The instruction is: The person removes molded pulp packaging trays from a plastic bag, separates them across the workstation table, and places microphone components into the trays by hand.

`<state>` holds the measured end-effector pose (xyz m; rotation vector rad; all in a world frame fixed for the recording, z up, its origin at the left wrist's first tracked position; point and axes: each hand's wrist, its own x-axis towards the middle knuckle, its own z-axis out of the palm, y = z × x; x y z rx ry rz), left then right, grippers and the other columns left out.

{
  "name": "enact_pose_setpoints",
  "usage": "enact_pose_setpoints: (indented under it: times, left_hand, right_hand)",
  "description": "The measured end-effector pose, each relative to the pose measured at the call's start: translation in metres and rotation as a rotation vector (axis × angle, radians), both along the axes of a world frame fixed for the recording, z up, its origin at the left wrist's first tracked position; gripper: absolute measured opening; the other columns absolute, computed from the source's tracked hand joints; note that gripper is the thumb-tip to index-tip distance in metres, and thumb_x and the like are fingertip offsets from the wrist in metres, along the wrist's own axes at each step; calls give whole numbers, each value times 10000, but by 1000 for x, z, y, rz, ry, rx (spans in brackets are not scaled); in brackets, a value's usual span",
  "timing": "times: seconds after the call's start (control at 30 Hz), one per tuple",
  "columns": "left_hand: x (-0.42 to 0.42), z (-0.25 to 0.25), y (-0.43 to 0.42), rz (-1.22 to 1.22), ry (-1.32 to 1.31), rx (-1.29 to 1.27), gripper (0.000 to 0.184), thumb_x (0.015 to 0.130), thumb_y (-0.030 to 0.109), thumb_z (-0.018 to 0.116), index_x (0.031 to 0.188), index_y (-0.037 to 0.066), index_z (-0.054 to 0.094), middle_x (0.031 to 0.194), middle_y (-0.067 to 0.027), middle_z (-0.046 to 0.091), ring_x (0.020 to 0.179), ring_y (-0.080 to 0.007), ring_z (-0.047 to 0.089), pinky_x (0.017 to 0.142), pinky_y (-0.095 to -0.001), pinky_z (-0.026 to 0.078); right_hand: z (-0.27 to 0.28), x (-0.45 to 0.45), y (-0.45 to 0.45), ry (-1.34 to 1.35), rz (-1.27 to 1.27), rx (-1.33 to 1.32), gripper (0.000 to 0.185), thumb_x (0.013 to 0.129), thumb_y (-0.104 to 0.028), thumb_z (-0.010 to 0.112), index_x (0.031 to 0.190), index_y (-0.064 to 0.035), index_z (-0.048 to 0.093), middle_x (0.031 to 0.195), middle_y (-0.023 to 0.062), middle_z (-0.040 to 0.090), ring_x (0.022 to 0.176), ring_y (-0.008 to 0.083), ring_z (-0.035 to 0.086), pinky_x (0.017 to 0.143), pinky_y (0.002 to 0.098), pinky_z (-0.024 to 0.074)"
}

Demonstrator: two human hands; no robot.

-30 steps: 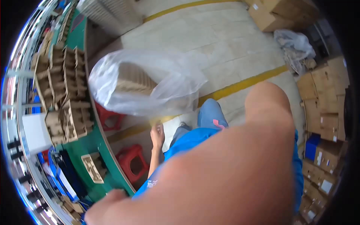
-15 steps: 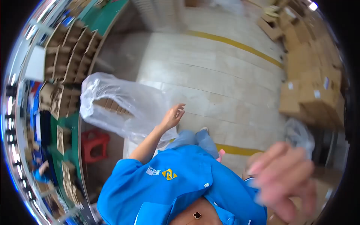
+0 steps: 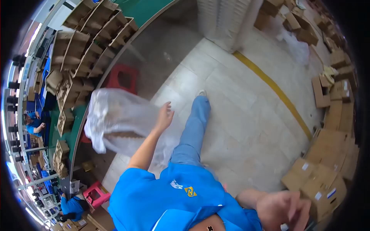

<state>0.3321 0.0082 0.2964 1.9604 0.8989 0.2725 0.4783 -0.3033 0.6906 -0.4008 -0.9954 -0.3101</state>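
My left hand [image 3: 165,116] hangs in front of the body with its fingers loosely bent and apart, and nothing shows in it. Beside it, on the left, is a translucent plastic bag [image 3: 119,111] with brown ridged pieces partly visible inside; the forearm overlaps its right side. At the lower right, my right hand [image 3: 284,211] is slightly blurred, its fingers loosely curled and partly apart, with no object visible in them.
A green workbench [image 3: 78,120] with cardboard dividers [image 3: 94,36] runs along the left. Red stools [image 3: 122,78] stand by it. Two people in blue [image 3: 72,206] are farther along. Cardboard boxes [image 3: 322,184] line the right; a pale stack [image 3: 227,23] stands ahead.
The view has turned and moved along the floor. My left hand has risen from beside the stool. My right arm, first stretched across the view toward the bench, is now at the lower right.
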Motion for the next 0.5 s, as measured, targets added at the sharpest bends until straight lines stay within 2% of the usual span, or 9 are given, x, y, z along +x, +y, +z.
enact_pose_setpoints:
  times: [0.03, 0.07, 0.13, 0.2, 0.27, 0.37, 0.4, 0.5]
  left_hand:
    - [40, -13, 34, 34, -35, -37, 512, 914, 132, 644, 1387, 63, 460, 1206, -188, 623, 1042, -271, 648, 857, -399, 539]
    - [82, -36, 74, 84, 12, -42, 508, 913, 133, 634, 1383, 49, 459, 1223, -214, 609, 1061, -289, 645, 890, -406, 527]
    - [156, -119, 154, 184, 84, 108, 512, 906, 140, 637, 1378, 47, 461, 1230, -218, 608, 1065, -304, 645, 908, -409, 519]
    - [224, -179, 234, 197, 144, 220, 506, 898, 153, 636, 1360, 27, 473, 1235, -224, 607, 1074, -340, 634, 926, -429, 503]
    - [258, -211, 276, 144, 235, 266, 498, 887, 173, 633, 1330, -13, 497, 1239, -230, 606, 1088, -396, 611, 944, -468, 479]
    - [294, -196, 315, 156, 198, 33, 481, 884, 191, 642, 1300, -15, 519, 1222, -230, 613, 1108, -393, 602, 966, -458, 474]
    - [301, -178, 320, 171, 265, -37, 488, 872, 184, 654, 1295, -18, 519, 1214, -243, 612, 1093, -386, 612, 970, -448, 475]
    - [289, -203, 334, 207, 366, -28, 511, 862, 187, 669, 1305, -16, 515, 1212, -243, 613, 1048, -379, 635, 949, -445, 488]
  right_hand:
    - [-17, 29, 3, 120, -63, -308, 307, 953, -405, 577, 1182, -214, 649, 1223, -22, 621, 1183, 174, 529, 989, 389, 436]
    - [-37, 71, 40, 175, -67, -357, 451, 924, -458, 603, 1268, -171, 555, 1285, 35, 574, 1210, 210, 518, 992, 399, 435]
    - [-69, 150, 123, 280, -103, -457, 800, 865, -565, 655, 1438, -86, 368, 1409, 150, 480, 1263, 282, 496, 999, 421, 433]
    - [-85, 229, 207, 306, -158, -492, 780, 872, -539, 655, 1435, -77, 376, 1383, 152, 499, 1240, 280, 513, 995, 416, 440]
    - [-83, 299, 281, 283, -197, -510, 761, 879, -513, 656, 1432, -68, 383, 1357, 153, 518, 1217, 278, 529, 990, 412, 446]
    - [-61, 367, 366, 207, -214, -500, 732, 889, -474, 656, 1428, -55, 394, 1318, 156, 546, 1182, 275, 553, 983, 406, 456]
    - [-52, 381, 388, 184, -212, -497, 722, 893, -461, 656, 1427, -50, 397, 1305, 157, 556, 1170, 273, 561, 981, 404, 459]
    - [-39, 408, 447, 140, -198, -505, 693, 903, -422, 657, 1423, -37, 408, 1266, 160, 584, 1135, 270, 586, 974, 397, 468]
